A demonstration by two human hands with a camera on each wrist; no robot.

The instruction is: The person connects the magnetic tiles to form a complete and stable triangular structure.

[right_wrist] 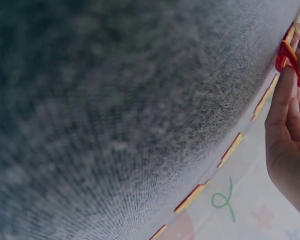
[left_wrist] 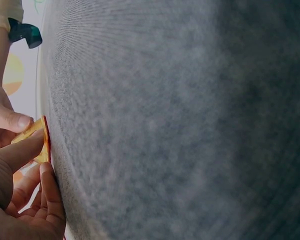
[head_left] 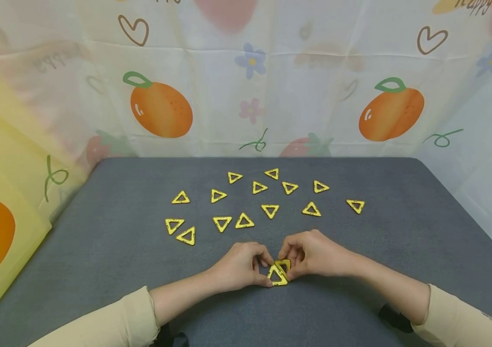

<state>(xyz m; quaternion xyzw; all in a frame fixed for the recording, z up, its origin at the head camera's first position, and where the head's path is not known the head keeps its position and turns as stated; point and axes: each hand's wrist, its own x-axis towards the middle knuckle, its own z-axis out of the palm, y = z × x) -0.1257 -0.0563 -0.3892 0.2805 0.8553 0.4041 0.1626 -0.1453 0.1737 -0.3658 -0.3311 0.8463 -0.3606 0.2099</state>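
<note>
Near the front middle of the table, two yellow triangular tiles stand edge to edge between the hands. The left hand pinches the left triangular tile with its thumb and fingers. From the other side, the right hand pinches the right triangular tile, which looks tilted up against the first. In the left wrist view the left thumb lies across a yellow tile. Red edges of a tile show by the fingertips in the right wrist view.
Several more yellow triangular tiles, such as one triangular tile, lie scattered over the grey table beyond the hands. A patterned curtain hangs behind the table's far edge, and yellow cloth hangs at the left.
</note>
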